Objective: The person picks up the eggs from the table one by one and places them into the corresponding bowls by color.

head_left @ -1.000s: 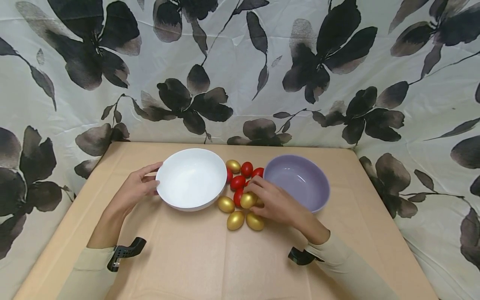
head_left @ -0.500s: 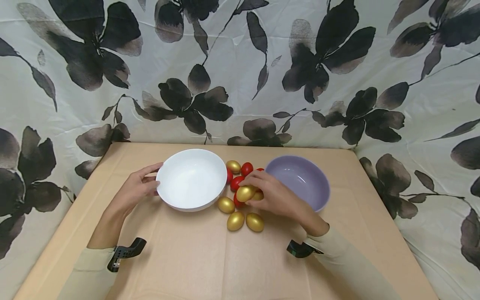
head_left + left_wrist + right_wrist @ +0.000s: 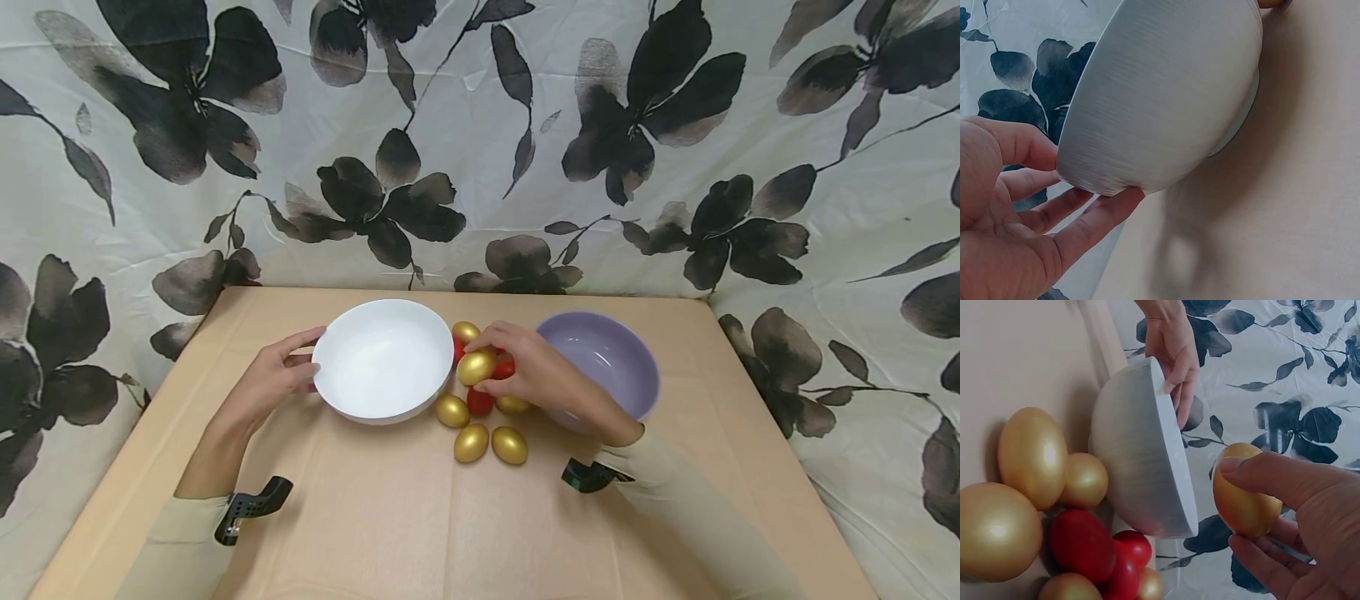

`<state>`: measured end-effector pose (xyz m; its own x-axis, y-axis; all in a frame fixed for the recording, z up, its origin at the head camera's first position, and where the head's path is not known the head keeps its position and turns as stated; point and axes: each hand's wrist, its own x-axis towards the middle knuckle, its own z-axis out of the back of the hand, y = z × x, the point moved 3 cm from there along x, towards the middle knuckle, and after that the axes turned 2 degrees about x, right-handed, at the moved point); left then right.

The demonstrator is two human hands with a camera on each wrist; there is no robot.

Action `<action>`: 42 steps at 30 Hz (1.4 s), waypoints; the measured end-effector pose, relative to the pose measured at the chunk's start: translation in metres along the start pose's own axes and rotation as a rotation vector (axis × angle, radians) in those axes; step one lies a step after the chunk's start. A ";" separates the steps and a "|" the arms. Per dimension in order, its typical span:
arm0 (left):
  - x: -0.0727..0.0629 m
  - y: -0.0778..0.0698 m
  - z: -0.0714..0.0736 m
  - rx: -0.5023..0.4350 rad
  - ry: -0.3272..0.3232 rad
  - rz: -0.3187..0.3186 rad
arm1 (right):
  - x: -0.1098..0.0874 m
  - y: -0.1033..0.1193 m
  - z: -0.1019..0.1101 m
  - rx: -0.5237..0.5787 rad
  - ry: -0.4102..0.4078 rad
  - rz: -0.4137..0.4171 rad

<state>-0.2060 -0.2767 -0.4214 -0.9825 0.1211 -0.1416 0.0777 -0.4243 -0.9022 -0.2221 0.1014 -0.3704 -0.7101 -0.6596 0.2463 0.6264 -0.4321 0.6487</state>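
My right hand [image 3: 532, 367] pinches a gold egg [image 3: 1244, 494] between thumb and fingers. In the head view this egg overlaps the cluster of eggs between the two bowls. The right wrist view shows it raised beside the rim of the white bowl [image 3: 384, 360]. My left hand [image 3: 273, 375] holds that bowl by its left side, fingertips at the rim and outer wall [image 3: 1166, 94]. Red eggs [image 3: 480, 402] and gold eggs [image 3: 471, 442] lie close together on the table right of the white bowl. My right hand hides some of them.
Right of the eggs stands a purple bowl [image 3: 600, 358], its near left side partly behind my right hand and forearm. Both bowls are on a light wood-coloured table [image 3: 390, 517]. A floral cloth [image 3: 517, 208] hangs behind the table's far edge.
My right hand has moved up and left with the gold egg, away from the near eggs and over the red ones. My left hand and the white bowl stay where they were.
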 end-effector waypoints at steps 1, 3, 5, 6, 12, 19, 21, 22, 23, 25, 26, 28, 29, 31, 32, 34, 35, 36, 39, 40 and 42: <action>0.000 0.000 0.000 0.001 0.002 -0.001 | 0.002 0.001 0.000 -0.012 -0.003 0.014; 0.000 0.000 0.001 0.004 0.004 -0.002 | 0.007 0.002 0.000 -0.023 -0.007 0.021; 0.000 0.000 0.001 0.002 0.006 -0.002 | 0.011 0.004 0.000 -0.022 -0.003 0.021; 0.000 0.001 0.001 0.000 0.008 -0.001 | 0.013 0.005 0.000 -0.014 0.000 0.021; 0.000 0.004 0.001 -0.013 0.018 0.008 | 0.024 0.009 -0.002 -0.010 0.002 0.035; -0.003 0.004 0.005 -0.018 0.033 0.000 | 0.037 0.017 -0.009 0.003 0.035 0.036; -0.004 0.004 0.006 -0.015 0.036 0.001 | 0.040 0.020 -0.011 0.018 0.043 0.039; -0.005 0.004 0.006 -0.014 0.037 0.002 | 0.042 0.021 -0.012 0.027 0.050 0.039; -0.005 0.004 0.007 -0.009 0.038 0.004 | 0.044 0.023 -0.013 0.032 0.056 0.037; -0.006 0.004 0.007 -0.001 0.043 0.008 | 0.048 0.025 -0.015 0.034 0.067 0.033; -0.006 0.004 0.008 0.003 0.045 0.009 | 0.050 0.026 -0.017 0.037 0.075 0.028; -0.006 0.005 0.008 0.011 0.049 0.011 | 0.054 0.029 -0.020 0.053 0.092 0.018; -0.007 0.005 0.009 0.013 0.051 0.012 | 0.056 0.030 -0.022 0.053 0.099 0.015; -0.007 0.006 0.010 0.014 0.055 0.012 | 0.060 0.032 -0.024 0.057 0.109 0.012; -0.007 0.007 0.010 0.015 0.057 0.012 | 0.062 0.033 -0.026 0.055 0.114 0.010; -0.008 0.007 0.011 0.014 0.061 0.011 | 0.066 0.034 -0.028 0.040 0.119 0.009; -0.008 0.008 0.012 0.013 0.064 0.010 | 0.068 0.034 -0.030 0.032 0.121 0.010; -0.009 0.008 0.013 0.012 0.065 0.009 | 0.070 0.034 -0.031 0.028 0.123 0.007; -0.010 0.007 0.014 0.004 0.072 0.005 | 0.076 0.035 -0.035 0.031 0.131 -0.005; -0.010 0.007 0.015 0.000 0.074 0.003 | 0.078 0.035 -0.037 0.034 0.134 -0.010; -0.010 0.007 0.016 -0.006 0.078 0.001 | 0.081 0.035 -0.040 0.047 0.142 -0.024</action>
<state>-0.1979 -0.2949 -0.4200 -0.9662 0.1904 -0.1738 0.0800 -0.4193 -0.9043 -0.2450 0.0082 -0.3565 -0.6696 -0.7315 0.1284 0.5919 -0.4211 0.6873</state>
